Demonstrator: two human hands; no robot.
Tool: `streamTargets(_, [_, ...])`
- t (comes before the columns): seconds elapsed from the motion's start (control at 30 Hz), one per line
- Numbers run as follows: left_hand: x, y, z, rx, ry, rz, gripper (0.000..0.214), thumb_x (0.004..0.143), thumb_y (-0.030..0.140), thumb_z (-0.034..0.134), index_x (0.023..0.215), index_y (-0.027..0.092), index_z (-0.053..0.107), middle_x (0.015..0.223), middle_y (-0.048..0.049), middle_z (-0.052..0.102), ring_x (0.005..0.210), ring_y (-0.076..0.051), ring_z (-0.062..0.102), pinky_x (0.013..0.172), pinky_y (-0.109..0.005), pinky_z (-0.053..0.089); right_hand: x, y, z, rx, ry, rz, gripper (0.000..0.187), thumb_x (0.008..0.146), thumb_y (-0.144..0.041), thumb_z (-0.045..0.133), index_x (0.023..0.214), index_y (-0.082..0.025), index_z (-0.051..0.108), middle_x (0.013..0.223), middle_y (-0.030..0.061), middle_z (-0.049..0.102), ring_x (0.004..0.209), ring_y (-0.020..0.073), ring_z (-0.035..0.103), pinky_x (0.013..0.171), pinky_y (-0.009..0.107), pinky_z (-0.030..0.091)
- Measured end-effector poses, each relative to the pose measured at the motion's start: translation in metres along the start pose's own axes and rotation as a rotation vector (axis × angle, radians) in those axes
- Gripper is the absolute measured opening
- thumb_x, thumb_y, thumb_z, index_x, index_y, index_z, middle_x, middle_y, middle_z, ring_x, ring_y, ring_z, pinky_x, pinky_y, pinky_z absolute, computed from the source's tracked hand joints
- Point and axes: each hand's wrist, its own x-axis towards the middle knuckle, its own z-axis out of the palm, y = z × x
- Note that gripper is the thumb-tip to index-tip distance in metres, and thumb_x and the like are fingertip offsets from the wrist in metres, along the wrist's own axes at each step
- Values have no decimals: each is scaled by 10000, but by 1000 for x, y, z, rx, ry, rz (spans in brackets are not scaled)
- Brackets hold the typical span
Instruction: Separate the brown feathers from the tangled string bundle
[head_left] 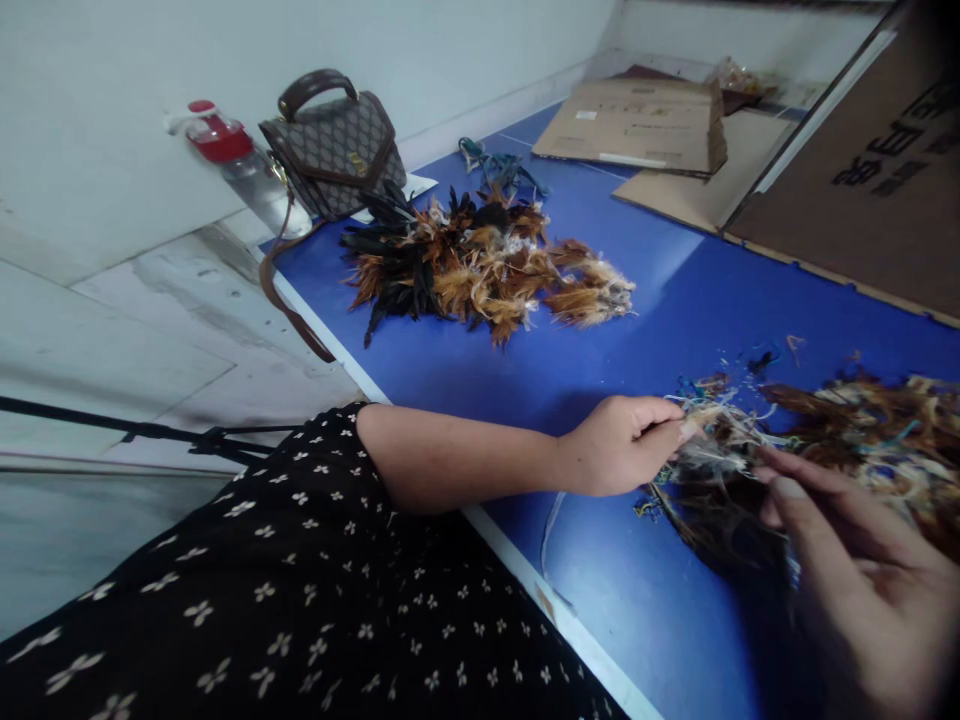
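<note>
My left hand (pixel 622 445) rests on the blue table (pixel 637 330), its fingers pinched on the quill ends of a feather bunch (pixel 720 450). My right hand (pixel 847 570) is at the lower right, its fingers curled and touching the same bunch from the near side. More brown and black feathers (pixel 877 430) lie loose just beyond both hands. A larger pile of brown, orange and black feathers (pixel 480 262) sits farther along the table, apart from my hands.
A patterned brown handbag (pixel 334 145) and a red-capped bottle (pixel 240 160) stand at the table's far end. Flattened cardboard boxes (pixel 637 125) and a large cardboard sheet (pixel 870 180) lie along the right. A white wall runs on the left.
</note>
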Motion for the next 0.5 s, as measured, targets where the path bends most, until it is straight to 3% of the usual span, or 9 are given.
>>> streamTargets(0.07, [-2, 3, 0, -23, -12, -19, 348, 1090, 506, 697, 912, 215, 629, 696, 73, 483, 661, -103, 439, 634, -279, 363, -5, -6, 6, 19, -47, 40, 512, 843, -642, 971, 1231, -309, 947, 1040, 68, 884, 821, 223, 788, 673, 300, 649])
streamTargets(0.17, [-5, 9, -1, -4, -81, -40, 434, 1058, 502, 758, 799, 226, 544, 706, 72, 478, 682, -99, 443, 654, -273, 382, -7, -6, 10, 29, -8, 74, 486, 809, -646, 985, 1120, -275, 943, 934, 56, 865, 723, 199, 759, 640, 276, 651])
streamTargets(0.23, [-5, 10, -2, 28, -142, -58, 450, 1041, 482, 788, 768, 223, 541, 692, 72, 481, 675, -97, 452, 653, -271, 392, -8, -5, 13, 26, 16, 47, 450, 821, -630, 983, 1088, -272, 937, 946, 51, 866, 730, 191, 762, 666, 264, 659])
streamTargets(0.4, [-5, 8, -3, 36, -239, -180, 287, 1069, 448, 748, 950, 187, 730, 714, 27, 661, 643, -114, 575, 645, -277, 450, -9, -11, 18, 6, 1, -77, 338, 904, -592, 930, 1011, -271, 912, 936, 39, 850, 737, 204, 784, 727, 298, 689])
streamTargets(0.5, [-3, 6, -2, 30, -217, -148, 367, 1034, 484, 794, 829, 204, 675, 647, 60, 566, 607, -103, 493, 614, -279, 391, -11, -12, 20, -1, -13, -102, 315, 931, -573, 913, 1023, -272, 910, 963, 43, 847, 772, 201, 784, 766, 315, 678])
